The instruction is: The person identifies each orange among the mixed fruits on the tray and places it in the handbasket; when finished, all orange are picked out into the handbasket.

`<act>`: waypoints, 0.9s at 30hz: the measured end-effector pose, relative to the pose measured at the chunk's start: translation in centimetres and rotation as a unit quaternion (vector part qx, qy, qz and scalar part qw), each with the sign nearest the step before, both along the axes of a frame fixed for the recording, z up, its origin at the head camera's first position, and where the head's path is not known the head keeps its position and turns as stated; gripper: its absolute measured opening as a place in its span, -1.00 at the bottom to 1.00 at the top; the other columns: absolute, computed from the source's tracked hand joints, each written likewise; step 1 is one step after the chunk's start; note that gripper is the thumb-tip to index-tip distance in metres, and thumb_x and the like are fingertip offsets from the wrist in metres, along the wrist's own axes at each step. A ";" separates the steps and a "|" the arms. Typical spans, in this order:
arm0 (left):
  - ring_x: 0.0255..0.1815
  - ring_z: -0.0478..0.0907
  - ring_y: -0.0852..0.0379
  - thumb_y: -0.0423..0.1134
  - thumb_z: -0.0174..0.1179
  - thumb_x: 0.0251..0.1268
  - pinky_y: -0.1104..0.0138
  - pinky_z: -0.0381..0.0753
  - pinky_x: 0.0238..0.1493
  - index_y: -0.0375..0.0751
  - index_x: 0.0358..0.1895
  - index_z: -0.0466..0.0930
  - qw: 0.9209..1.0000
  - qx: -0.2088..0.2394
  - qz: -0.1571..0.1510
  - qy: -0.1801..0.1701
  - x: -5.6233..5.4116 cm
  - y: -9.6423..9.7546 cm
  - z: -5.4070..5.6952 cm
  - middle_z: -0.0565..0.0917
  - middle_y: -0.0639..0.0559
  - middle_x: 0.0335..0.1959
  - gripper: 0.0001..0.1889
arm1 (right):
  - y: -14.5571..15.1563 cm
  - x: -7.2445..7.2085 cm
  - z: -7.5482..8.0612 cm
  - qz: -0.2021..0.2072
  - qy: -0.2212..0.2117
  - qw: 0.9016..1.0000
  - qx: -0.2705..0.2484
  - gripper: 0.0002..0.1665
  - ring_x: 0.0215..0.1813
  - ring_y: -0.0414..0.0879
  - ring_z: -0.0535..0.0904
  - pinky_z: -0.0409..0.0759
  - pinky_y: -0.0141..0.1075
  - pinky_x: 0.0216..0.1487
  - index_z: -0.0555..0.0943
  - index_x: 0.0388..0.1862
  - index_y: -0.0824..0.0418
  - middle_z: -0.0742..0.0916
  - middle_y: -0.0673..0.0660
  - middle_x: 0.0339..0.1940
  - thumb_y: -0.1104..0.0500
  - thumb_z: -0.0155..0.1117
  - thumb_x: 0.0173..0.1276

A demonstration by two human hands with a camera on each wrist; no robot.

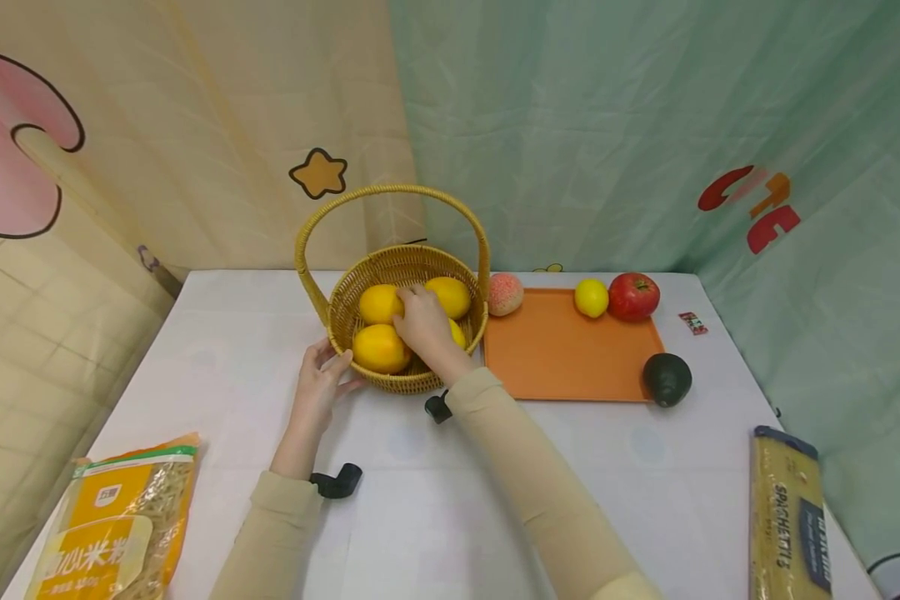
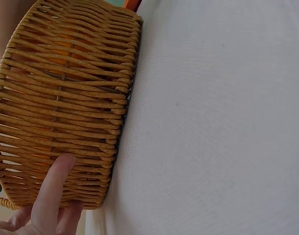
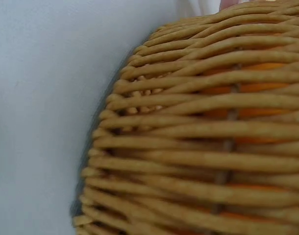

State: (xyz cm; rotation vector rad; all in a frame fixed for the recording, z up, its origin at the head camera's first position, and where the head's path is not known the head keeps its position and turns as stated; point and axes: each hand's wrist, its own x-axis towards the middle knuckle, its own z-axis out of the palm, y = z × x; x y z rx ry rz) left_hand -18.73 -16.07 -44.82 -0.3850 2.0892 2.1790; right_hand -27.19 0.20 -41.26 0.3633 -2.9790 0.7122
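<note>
A wicker basket point(image 1: 408, 383) with a tall arched handle stands at the back of the white table, with several yellow mangoes point(image 1: 381, 348) inside. My left hand point(image 1: 318, 387) grips its front left side, the thumb at the rim and the fingers against the outer wall. In the left wrist view one finger point(image 2: 54, 188) lies along the woven strands. My right hand point(image 1: 427, 325) reaches over the front rim into the basket. Its thumb and fingers pinch the right end of the upper left mango point(image 1: 378, 304); the wrist partly covers another mango at the right.
Right of the basket lies an orange tray point(image 1: 562, 350). A peach point(image 1: 506, 294), a lemon point(image 1: 592, 297), a red apple point(image 1: 633, 297) and a dark green avocado point(image 1: 667, 379) sit around its edges. A small red wrapper point(image 1: 693, 323), a noodle bag point(image 1: 120, 517) and a spaghetti pack point(image 1: 789, 517) lie near the table's sides.
</note>
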 end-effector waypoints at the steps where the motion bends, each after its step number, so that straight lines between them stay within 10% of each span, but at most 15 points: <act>1: 0.39 0.30 -0.14 -0.20 -0.04 0.55 0.09 0.63 0.22 -0.27 0.54 -0.10 1.000 0.000 0.001 0.000 0.0 0.0 0.0 0.03 -0.25 0.54 -0.35 | 0.0 0.0 0.0 0.004 -0.001 1.000 -0.003 -0.48 0.27 0.08 0.52 0.57 -0.19 0.35 0.54 0.30 0.22 0.59 0.20 0.27 0.12 0.30 0.39; 12: 0.40 0.30 -0.14 -0.19 -0.04 0.56 0.08 0.61 0.24 -0.26 0.55 -0.12 1.000 0.000 0.003 -0.003 -0.1 0.0 0.0 0.01 -0.24 0.55 -0.34 | 1.4 0.9 1.4 0.016 -0.048 0.989 -0.142 -0.51 0.37 0.08 0.46 0.49 -0.13 0.43 0.52 0.31 0.23 0.54 0.21 0.34 0.16 0.24 0.43; 21: 0.39 0.32 -0.16 -0.21 -0.03 0.55 0.20 0.71 0.11 -0.28 0.54 -0.09 1.000 -0.012 0.011 0.003 0.3 -0.1 0.4 0.06 -0.26 0.54 -0.35 | 5.6 2.9 1.7 0.007 -0.016 0.951 -0.307 -0.56 0.18 0.09 0.60 0.70 -0.15 0.17 0.59 0.20 0.26 0.67 0.20 0.17 0.16 0.32 0.38; 27: 0.36 0.35 -0.12 -0.21 -0.02 0.55 0.38 0.75 -0.01 -0.28 0.54 -0.04 0.998 -0.042 0.041 0.011 0.9 -0.6 2.5 0.16 -0.21 0.51 -0.37 | 9.6 4.3 2.8 -0.023 -0.013 0.926 -0.377 -0.58 0.16 0.02 0.60 0.64 -0.11 0.25 0.59 0.17 0.27 0.67 0.18 0.15 0.13 0.30 0.40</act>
